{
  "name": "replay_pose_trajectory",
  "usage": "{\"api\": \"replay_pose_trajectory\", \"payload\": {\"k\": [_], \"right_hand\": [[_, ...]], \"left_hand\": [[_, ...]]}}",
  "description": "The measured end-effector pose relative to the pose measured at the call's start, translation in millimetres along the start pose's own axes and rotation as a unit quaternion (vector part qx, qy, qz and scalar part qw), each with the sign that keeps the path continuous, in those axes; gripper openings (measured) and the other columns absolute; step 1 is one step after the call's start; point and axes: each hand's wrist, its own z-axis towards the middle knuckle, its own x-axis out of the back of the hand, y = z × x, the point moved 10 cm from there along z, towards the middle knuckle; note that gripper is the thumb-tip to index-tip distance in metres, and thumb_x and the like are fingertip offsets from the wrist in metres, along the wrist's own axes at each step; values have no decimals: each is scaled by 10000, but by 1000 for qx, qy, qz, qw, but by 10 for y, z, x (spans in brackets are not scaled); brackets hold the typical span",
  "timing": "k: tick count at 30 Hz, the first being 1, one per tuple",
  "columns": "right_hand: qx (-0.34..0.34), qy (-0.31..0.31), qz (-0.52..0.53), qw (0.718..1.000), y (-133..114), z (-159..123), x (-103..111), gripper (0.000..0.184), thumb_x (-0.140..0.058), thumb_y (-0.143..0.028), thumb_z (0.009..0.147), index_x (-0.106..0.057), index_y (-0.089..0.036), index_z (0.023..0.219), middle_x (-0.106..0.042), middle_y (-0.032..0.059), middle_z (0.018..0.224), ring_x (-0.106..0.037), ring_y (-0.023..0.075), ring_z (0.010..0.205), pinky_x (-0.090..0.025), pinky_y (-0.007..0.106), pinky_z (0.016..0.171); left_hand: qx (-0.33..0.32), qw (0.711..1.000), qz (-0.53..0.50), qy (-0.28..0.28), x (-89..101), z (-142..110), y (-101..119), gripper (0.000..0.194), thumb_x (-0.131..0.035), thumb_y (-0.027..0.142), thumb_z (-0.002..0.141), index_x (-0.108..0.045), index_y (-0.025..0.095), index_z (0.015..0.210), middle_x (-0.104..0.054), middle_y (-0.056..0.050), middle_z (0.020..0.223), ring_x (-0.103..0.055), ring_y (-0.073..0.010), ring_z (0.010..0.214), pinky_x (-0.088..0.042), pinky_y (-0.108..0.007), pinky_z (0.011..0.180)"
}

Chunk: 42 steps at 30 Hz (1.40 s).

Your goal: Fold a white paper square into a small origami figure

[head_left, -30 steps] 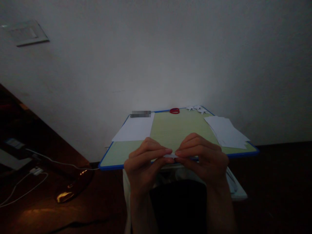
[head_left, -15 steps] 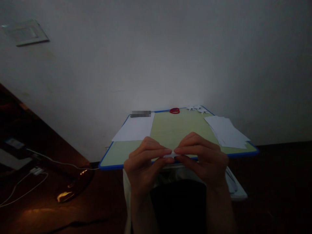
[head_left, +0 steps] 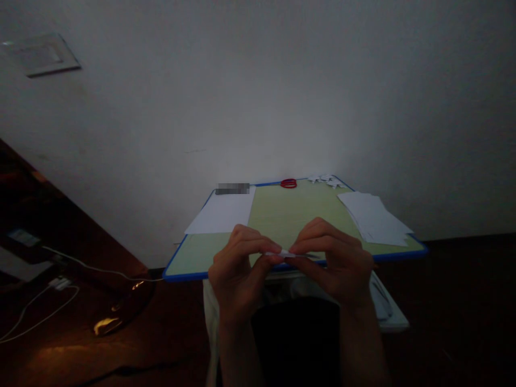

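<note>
A small piece of folded white paper [head_left: 286, 253] is held just above the front edge of the table. My left hand [head_left: 241, 274] pinches its left end between thumb and fingers. My right hand [head_left: 332, 263] pinches the right end, and a thin pale tip shows behind those fingers. Much of the paper is hidden by my fingertips, so its folds are hard to make out.
The green table [head_left: 296, 209] has a blue rim. White sheets [head_left: 221, 214] lie left, a stack of paper [head_left: 374, 217] right. Red-handled scissors [head_left: 288, 183] and white paper cutouts [head_left: 326, 180] rest at the back. A white cable [head_left: 100, 270] runs left.
Both hands have shifted slightly while keeping their pinch on the paper. More of the paper shows now, including a thin tip behind my right fingers.
</note>
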Motion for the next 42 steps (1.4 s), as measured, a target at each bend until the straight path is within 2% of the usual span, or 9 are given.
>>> {"api": "replay_pose_trajectory", "payload": {"k": [9, 15, 17, 20, 23, 29, 31, 35, 42], "right_hand": [[5, 45, -27, 999, -10, 20, 90, 296, -851, -81, 792, -781, -258, 1019, -720, 0, 820, -654, 165, 721, -515, 334, 618], [-12, 5, -49, 999, -6, 34, 35, 273, -770, -98, 880, -790, -284, 1080, -728, 10, 825, -652, 173, 743, -519, 349, 643], [-10, 10, -67, 998, -6, 36, 48, 255, -782, -126, 878, -793, -302, 1062, -742, 3, 818, -653, 174, 734, -519, 358, 653], [4, 37, -66, 997, -27, 38, 99, 253, -829, -131, 832, -793, -300, 1016, -753, -7, 802, -655, 175, 709, -517, 361, 643], [4, 49, -20, 999, -25, 39, 132, 269, -848, -122, 797, -781, -283, 1002, -743, 1, 811, -665, 193, 735, -535, 370, 647], [-21, -17, 6, 1000, -15, 35, -32, 462, -872, -178, 785, -738, -250, 1220, -721, 51, 980, -677, 217, 863, -563, 389, 718], [-22, -18, 1, 1000, -17, 39, -84, 422, -844, -145, 814, -749, -276, 1204, -722, 35, 955, -674, 197, 841, -555, 366, 701], [-1, 19, 6, 1000, -65, 56, -98, 398, -771, -74, 866, -769, -333, 1169, -731, -1, 817, -651, 176, 748, -531, 345, 645], [4, 44, 10, 999, -93, 44, -62, 386, -767, -94, 870, -780, -358, 1152, -745, -15, 757, -646, 176, 692, -526, 350, 610]], "left_hand": [[-9, 997, -25, 69, 121, -35, -60, 105, -825, 182, 824, -770, 261, 867, -710, 4, 739, -576, -163, 716, -458, -357, 681], [-18, 994, -34, 99, 208, -29, -90, 77, -832, 211, 820, -779, 261, 844, -685, 7, 699, -543, -153, 669, -427, -346, 637], [-18, 994, -29, 102, 232, -29, -88, 80, -838, 214, 814, -782, 264, 843, -693, 6, 705, -541, -153, 669, -433, -353, 647], [-20, 994, -32, 100, 242, -28, -72, 73, -838, 216, 815, -784, 259, 840, -691, 2, 701, -547, -156, 674, -443, -360, 661], [-16, 995, -44, 92, 221, -27, -71, 64, -832, 240, 825, -778, 273, 835, -685, 8, 688, -548, -154, 662, -444, -354, 652], [-9, 997, -41, 69, 164, -41, -98, 82, -838, 218, 813, -780, 267, 842, -700, 4, 696, -553, -155, 659, -446, -349, 656], [-8, 997, -50, 62, 154, -47, -102, 81, -845, 224, 809, -781, 259, 843, -701, 4, 693, -552, -157, 660, -447, -352, 659], [-14, 997, -42, 56, 154, -55, -83, 93, -857, 228, 799, -785, 257, 851, -705, 4, 694, -553, -158, 666, -453, -359, 666], [-5, 998, -47, 36, 120, -47, -76, 79, -840, 292, 823, -791, 285, 885, -717, 3, 730, -582, -165, 705, -491, -368, 702]]}}
